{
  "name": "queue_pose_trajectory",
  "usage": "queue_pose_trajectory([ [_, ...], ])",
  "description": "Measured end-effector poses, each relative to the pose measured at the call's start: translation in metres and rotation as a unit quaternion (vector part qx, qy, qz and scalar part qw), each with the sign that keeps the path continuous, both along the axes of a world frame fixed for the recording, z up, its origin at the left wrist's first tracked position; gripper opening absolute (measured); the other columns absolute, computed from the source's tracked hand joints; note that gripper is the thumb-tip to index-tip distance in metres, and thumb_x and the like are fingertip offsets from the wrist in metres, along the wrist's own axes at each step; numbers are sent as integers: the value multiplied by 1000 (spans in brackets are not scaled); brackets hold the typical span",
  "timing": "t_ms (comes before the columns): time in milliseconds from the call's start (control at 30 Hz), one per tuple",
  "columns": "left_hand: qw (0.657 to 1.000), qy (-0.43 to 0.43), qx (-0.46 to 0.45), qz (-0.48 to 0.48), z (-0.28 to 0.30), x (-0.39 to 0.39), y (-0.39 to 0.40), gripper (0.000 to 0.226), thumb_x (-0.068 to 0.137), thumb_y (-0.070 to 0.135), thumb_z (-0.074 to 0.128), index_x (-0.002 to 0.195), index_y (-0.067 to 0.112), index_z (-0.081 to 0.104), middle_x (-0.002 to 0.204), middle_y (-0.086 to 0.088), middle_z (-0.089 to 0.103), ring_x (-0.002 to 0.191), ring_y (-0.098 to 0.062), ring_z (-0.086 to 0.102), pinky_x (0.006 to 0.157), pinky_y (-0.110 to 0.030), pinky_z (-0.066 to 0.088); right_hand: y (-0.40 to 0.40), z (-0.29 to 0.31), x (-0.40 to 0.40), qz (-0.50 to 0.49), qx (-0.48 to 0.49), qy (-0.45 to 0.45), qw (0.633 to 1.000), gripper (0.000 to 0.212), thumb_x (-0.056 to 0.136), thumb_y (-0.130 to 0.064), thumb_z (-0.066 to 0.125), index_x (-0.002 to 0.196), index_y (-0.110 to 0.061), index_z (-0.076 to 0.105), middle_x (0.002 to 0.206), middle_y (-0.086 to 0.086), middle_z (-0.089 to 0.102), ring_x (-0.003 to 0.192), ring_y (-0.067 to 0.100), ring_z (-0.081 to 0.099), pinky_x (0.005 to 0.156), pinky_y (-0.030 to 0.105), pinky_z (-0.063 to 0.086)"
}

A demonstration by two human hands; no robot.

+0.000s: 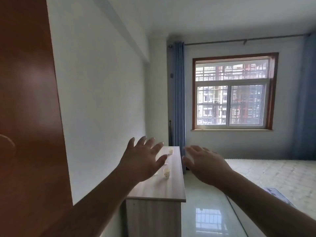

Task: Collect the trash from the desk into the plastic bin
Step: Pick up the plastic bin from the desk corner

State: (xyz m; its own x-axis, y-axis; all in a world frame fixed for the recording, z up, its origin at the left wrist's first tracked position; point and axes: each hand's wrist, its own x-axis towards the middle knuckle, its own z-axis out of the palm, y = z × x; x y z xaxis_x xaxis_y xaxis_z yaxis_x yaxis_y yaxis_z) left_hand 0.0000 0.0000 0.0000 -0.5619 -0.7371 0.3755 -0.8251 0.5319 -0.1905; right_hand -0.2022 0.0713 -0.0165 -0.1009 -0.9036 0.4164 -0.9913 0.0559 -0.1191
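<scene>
Both hands, left hand and right hand, open and empty above the desk. Paper cups uncollected; bin not visible. Task barely started.

Both hands raised, palms down, fingers spread, holding nothing. Left hand over desk; right hand past desk's right edge. Near cup mid-desk; far cup near far edge. Bed right, window ahead.
</scene>
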Motion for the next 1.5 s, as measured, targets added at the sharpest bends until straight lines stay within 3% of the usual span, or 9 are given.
queue_pose_trajectory([
  [100,1000,-7,-14,-24,-9,-4,-2,69,93,66,4,155,38,14,167,3,18,153,-22,9,120,-53,4,2,-7,-8,-4,-12,47,999,55,96,-56,27,143,-28,33,152,-4,38,133,20,44,106,42,37],
  [300,999,2,-21,-48,-35,-32,-13,65,96,64,7,155,39,12,167,4,16,153,-19,8,120,-50,3,0,-35,-36,-3,7,60,998,55,95,-58,27,143,-30,31,153,-5,35,137,21,38,110,43,33],
  [500,999,-20,-25,-36,-59,-91,-19,75,88,68,-7,156,40,6,169,6,-3,154,-26,-10,119,-58,-8,1,-59,-103,4,0,57,998,57,95,-57,28,146,-31,26,155,-6,31,141,16,30,112,39,28],
  [700,998,-42,-12,-48,-77,-151,-37,65,97,64,8,157,39,6,169,7,-2,154,-20,-8,120,-55,-8,-13,-71,-169,3,13,33,999,61,96,-54,26,150,-28,17,157,-4,27,143,15,24,114,37,23],
  [833,998,-48,14,-29,-95,-180,-52,66,95,65,7,157,40,3,168,8,-2,154,-19,-8,120,-53,-9,-38,-84,-181,8,20,16,1000,61,97,-54,25,150,-27,16,158,-3,25,145,17,22,114,39,24],
  [1033,998,-43,43,0,-114,-179,-76,76,85,67,-6,156,42,6,168,8,2,154,-18,-5,120,-51,-7,-75,-108,-196,-8,17,10,1000,61,96,-53,26,149,-25,20,157,0,28,144,20,24,113,40,26],
  [1300,994,-17,95,48,-145,-147,-148,64,98,61,17,157,38,8,169,5,4,153,-16,-3,120,-47,-7,-156,-137,-165,40,41,-10,998,63,94,-58,19,149,-28,18,158,-1,26,145,18,22,115,39,23],
  [1500,993,22,91,78,-159,-98,-223,58,99,47,19,156,36,14,168,6,8,153,-12,-6,120,-53,-8,-238,-145,-122,75,58,8,995,63,96,-55,23,151,-29,7,161,-2,12,148,18,6,119,39,5],
])
